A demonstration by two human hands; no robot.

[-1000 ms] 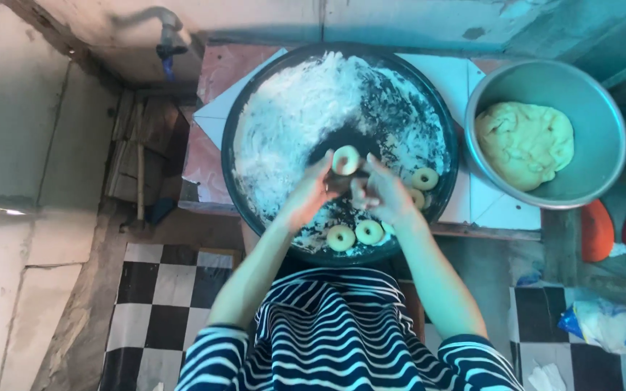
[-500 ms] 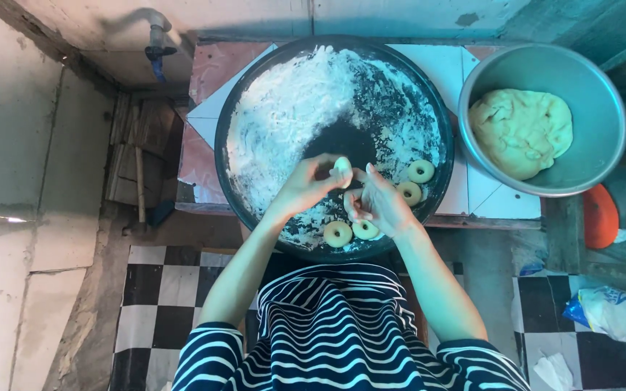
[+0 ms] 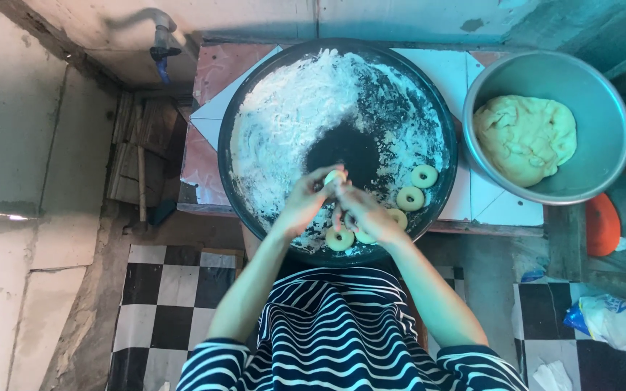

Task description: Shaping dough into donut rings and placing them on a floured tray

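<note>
A small dough piece (image 3: 335,177) sits between the fingertips of both hands, above the near middle of the big round pan (image 3: 255,101), just near of the bare dark patch in the flour (image 3: 291,108). The left hand (image 3: 300,205) comes in from the near left, its fingers curled narrow and pinching the left side of the piece. The right hand (image 3: 367,216) meets it from the near right, fingers also drawn in close, touching the piece from below and from the right; the fingertips of both hands overlap there, so the exact grip of each finger cannot be told. 4 dough rings show on the near right part of the pan: 1 ring (image 3: 424,176) farthest right, 1 (image 3: 409,198) just near of it, 1 (image 3: 398,216) partly hidden behind the right hand, and 1 (image 3: 339,239) near the rim under the wrists. To the right, apart from the pan, a metal bowl (image 3: 610,94) holds a large lump of dough (image 3: 524,137). A tap (image 3: 162,40) hangs at the far left. A bag (image 3: 614,322) lies on the checked floor (image 3: 161,304) at the near right.
</note>
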